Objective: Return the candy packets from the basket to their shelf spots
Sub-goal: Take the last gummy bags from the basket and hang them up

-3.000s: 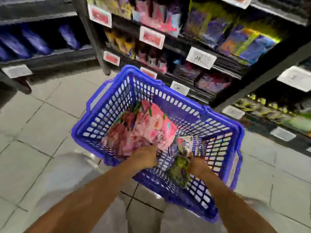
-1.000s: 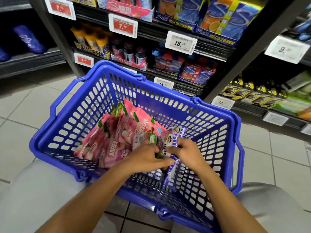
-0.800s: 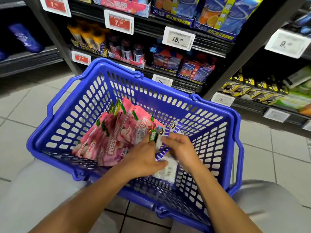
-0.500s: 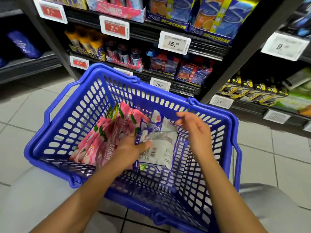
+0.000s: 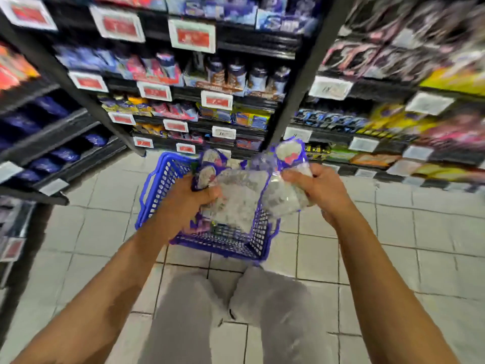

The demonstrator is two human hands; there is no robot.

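Blurrily, purple-edged clear candy packets, gripped each hand.

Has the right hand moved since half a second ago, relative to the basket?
Yes. The right hand has risen out of the basket and now holds a packet above the basket's right rim, towards the shelves.

Shelf goods smear into colour, price tags unreadable. Packets in both hands blur pale, print illegible, and they hide most of the basket interior.
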